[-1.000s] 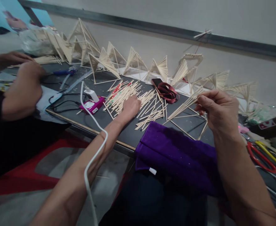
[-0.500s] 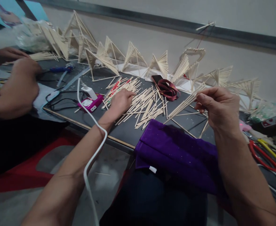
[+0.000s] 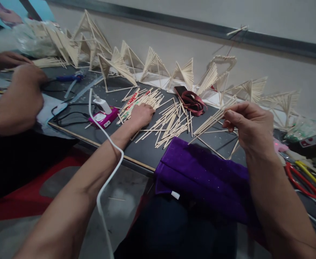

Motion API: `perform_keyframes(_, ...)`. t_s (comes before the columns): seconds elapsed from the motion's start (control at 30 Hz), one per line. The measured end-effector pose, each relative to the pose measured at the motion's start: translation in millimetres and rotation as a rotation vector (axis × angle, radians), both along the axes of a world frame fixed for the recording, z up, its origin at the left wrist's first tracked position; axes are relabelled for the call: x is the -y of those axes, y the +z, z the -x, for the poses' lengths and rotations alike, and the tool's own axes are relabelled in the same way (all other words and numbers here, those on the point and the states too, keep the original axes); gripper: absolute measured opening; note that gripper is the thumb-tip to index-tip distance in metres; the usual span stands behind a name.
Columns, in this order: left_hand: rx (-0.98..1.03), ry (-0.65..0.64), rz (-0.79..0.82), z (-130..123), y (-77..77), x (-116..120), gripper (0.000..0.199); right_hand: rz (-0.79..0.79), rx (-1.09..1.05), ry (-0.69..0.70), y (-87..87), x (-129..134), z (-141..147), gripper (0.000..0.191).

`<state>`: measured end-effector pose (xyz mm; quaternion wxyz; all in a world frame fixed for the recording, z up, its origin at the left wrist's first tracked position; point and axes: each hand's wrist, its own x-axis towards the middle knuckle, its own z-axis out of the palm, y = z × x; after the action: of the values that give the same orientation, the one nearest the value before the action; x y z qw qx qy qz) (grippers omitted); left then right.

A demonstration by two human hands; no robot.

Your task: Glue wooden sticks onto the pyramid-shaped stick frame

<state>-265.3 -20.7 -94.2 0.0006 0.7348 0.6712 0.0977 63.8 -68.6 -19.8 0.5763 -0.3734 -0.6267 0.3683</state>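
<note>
My left hand (image 3: 142, 115) lies low on the left part of a loose pile of thin wooden sticks (image 3: 171, 126), its fingers curled down around some of them. The fingertips are partly hidden. Raised over the right side of the table, my right hand (image 3: 251, 122) pinches a small fan of wooden sticks (image 3: 210, 121) that slants down to the left. Beneath that fan, a triangular frame of sticks (image 3: 210, 146) lies flat on the dark table. A folded purple cloth (image 3: 201, 176) rests across my lap against the table edge.
Stick-built models (image 3: 155, 66) line the wall. A dark red strap (image 3: 193, 102) lies behind the pile. A white cable (image 3: 114, 165) crosses over my left forearm from a purple power strip (image 3: 106, 117). Red-handled scissors (image 3: 301, 180) sit right. A co-worker's arm (image 3: 20, 97) is at left.
My left hand has shifted slightly right and flattened onto the sticks, and a gap has opened between two parts of the pile. My right hand stays nearly still with its sticks.
</note>
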Motion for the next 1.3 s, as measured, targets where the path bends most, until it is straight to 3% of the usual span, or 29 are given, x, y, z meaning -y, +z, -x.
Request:
perform_keyframes(0.17, -0.123, 0.052, -0.080, -4, 9.4, 22, 0.039, 0.000, -0.004, 0.006, -1.0, -2, -2, 0.008)
perform_keyframes(0.27, -0.072, 0.114, 0.008, -19, 12.0, 44, 0.038, -0.006, 0.005, 0.005, -2.4, -3, -1, 0.008)
perform_keyframes(0.4, -0.020, 0.053, 0.113, -42, 6.7, 63, 0.035, -0.004, 0.032, -0.001, -4.1, -2, 2, 0.008)
perform_keyframes(0.57, 0.020, 0.001, 0.128, -57, 1.8, 68, 0.025, -0.005, 0.031, -0.002, -3.6, 0, 3, 0.007)
perform_keyframes(0.83, -0.194, -0.120, 0.178, -59, 17.8, 85, 0.026, 0.000, 0.017, 0.014, -1.5, 2, 4, 0.008)
perform_keyframes(1.07, -0.135, 0.038, 0.145, -49, 12.3, 84, 0.029, -0.009, 0.022, 0.021, -3.3, 4, 5, 0.008)
perform_keyframes(1.3, -0.189, 0.054, 0.160, -37, 18.0, 80, 0.036, -0.015, 0.058, 0.005, -5.7, 3, 5, 0.008)
